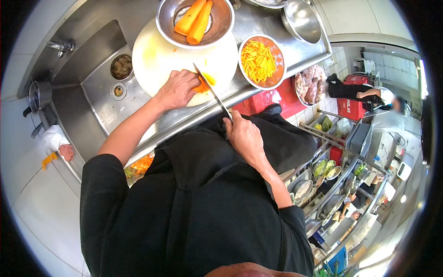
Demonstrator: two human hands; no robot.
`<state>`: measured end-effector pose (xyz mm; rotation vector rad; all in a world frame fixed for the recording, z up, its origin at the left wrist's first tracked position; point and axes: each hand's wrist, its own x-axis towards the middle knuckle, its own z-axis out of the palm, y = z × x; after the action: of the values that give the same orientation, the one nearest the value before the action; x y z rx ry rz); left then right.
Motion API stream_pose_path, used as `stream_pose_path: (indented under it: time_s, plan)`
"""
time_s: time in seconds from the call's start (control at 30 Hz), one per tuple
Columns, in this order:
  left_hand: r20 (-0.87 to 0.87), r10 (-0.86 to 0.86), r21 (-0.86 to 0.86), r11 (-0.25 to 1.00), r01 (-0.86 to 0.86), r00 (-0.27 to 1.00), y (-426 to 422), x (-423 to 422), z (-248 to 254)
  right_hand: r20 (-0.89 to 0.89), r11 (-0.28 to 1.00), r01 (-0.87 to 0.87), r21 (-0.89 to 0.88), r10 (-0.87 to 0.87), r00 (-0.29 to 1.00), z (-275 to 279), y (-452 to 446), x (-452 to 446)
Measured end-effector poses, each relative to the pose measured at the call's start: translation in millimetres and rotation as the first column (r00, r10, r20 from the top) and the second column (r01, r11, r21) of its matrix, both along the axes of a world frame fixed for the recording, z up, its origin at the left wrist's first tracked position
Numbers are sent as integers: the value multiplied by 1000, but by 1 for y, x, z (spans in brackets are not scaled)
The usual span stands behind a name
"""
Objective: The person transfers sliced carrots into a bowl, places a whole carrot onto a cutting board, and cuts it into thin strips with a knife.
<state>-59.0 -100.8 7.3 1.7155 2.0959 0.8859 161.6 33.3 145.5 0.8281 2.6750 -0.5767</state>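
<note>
My right hand (244, 137) is wrapped round the handle of a kitchen knife (211, 90), its blade slanting up and left across the board. Just left of the blade, my left hand (179, 88) presses with curled fingers on an orange carrot piece (201, 86). Thin carrot strips (210, 79) lie on the blade's other side. All this rests on a round white cutting board (152, 60). At the board's far edge stands a metal colander (164, 21) with two peeled carrots (199, 25) in it. To the right, a bowl (242, 69) holds a heap of carrot shreds (257, 60).
On the left is a steel sink (99, 94) with a pot (40, 95) beside it. A metal bowl (302, 23) stands on the counter's right end. Past the counter edge are a tub of raw meat (310, 85), red crates (348, 108), metal racks (332, 143) and another person (383, 94).
</note>
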Motion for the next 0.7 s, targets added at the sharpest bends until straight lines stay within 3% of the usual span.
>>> stream_pose_path:
  time_s: [0.17,0.27,0.5,0.7]
  plan:
    - [34,16,-39,999,-15,999,-1,1,2,40,1000,15,-16,-15,999,-5,-1,1]
    - [32,31,-19,999,-31,999,-3,4,-3,-78,1000,20,4,-20,997,-65,0,5]
    - [26,34,23,999,-35,999,-2,2,-6,-33,999,3,-35,-4,999,-16,4,-5]
    - [43,46,-1,999,-46,998,-3,3,-3,-21,1000,12,-6,-12,1000,-63,0,-3]
